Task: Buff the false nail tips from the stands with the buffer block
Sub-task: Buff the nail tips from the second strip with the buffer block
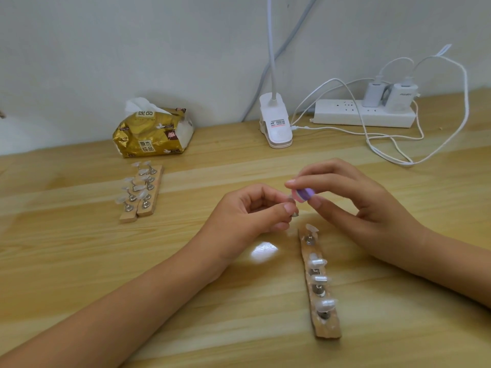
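1. Left hand [252,211]: fingers curled, pinching one metal peg [295,214] lifted just above the far end of the near stand [328,331]. Its nail tip is too blurred to make out.
2. Right hand [356,200]: thumb and fingers pinch the buffer block [303,195], which is against the peg's top.
3. Step, my read: buffing this tip.
4. Next: reseat the peg on the near stand and pull its neighbour. Parts are tiny, so use a light pinch.
5. Far stands [140,191]: well left of the near stand and beyond it, on the surface [212,328].

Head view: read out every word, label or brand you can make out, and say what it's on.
"原木 纯品": front of the gold tissue pack.
"纯品": near the same pack's top.
Label on the clip lamp: too small to read.
Logo on the white charger: too blurred.
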### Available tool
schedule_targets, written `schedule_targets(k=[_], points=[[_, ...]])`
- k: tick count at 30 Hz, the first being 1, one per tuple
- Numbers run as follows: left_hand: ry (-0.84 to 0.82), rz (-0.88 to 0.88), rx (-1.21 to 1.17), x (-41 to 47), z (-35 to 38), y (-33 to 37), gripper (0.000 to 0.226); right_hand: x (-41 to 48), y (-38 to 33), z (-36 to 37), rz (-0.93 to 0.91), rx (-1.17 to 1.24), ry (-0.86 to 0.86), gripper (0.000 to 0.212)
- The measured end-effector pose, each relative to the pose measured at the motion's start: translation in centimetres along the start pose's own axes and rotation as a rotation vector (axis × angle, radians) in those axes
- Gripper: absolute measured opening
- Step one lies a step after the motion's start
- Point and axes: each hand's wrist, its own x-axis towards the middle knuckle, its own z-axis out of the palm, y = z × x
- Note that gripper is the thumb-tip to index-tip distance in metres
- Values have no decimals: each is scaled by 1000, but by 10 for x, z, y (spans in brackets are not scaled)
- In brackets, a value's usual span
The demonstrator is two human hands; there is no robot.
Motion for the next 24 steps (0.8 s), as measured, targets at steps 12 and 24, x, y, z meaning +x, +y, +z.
schedule_targets(k=[12,24], points=[[-18,-6,-22,-1,0,-1,12,2,0,0,50,104,53,33],[-24,6,-18,-1,1,-1,15,0,-4,1,-37,68,20,23]])
